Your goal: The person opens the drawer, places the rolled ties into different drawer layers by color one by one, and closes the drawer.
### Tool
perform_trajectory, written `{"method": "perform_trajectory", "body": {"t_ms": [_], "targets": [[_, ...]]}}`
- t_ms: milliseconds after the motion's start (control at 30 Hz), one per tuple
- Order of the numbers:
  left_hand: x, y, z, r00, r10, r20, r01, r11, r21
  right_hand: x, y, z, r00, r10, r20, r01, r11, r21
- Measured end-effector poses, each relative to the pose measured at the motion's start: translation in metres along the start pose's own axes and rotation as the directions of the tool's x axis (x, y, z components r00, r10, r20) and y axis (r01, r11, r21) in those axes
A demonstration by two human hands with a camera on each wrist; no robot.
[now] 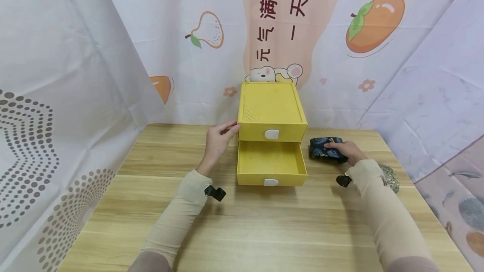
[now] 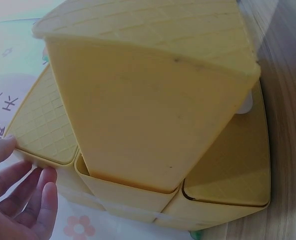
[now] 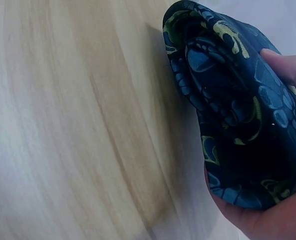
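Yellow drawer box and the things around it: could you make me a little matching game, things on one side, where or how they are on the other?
Things:
1. lower drawer
2. upper drawer
3. dark patterned cloth
4. left hand

States:
A. gripped by the right hand on the table
B. pulled out, nothing inside
C. fingers touching the side of the yellow drawer box
D. pushed in

Pairs: 1-B, 2-D, 3-A, 4-C

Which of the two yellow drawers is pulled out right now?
The lower drawer is pulled out, showing an empty inside; the upper drawer is pushed in flush.
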State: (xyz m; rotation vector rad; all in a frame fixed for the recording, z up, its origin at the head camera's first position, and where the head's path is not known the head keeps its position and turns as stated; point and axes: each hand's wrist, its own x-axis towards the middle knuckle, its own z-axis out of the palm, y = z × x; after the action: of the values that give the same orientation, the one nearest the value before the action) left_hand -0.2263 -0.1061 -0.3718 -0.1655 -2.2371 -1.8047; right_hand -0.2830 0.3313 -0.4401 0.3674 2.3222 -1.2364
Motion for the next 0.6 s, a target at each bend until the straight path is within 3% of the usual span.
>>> {"method": "perform_trajectory", "body": {"t_ms": [267,600], "targets": [[0.000,0.000,0.000,1.000,0.005,0.004,-0.005,1.000,-0.006,-0.005,-0.004,-0.003,1.000,0.011,-0.009,-0.011,1.000,0.009],[0.001,0.000,0.000,1.000,-0.003,0.000,0.003,1.000,-0.017,-0.013,-0.017,-0.004,1.000,0.005,-0.026,-0.002,0.994,0.114]]}}
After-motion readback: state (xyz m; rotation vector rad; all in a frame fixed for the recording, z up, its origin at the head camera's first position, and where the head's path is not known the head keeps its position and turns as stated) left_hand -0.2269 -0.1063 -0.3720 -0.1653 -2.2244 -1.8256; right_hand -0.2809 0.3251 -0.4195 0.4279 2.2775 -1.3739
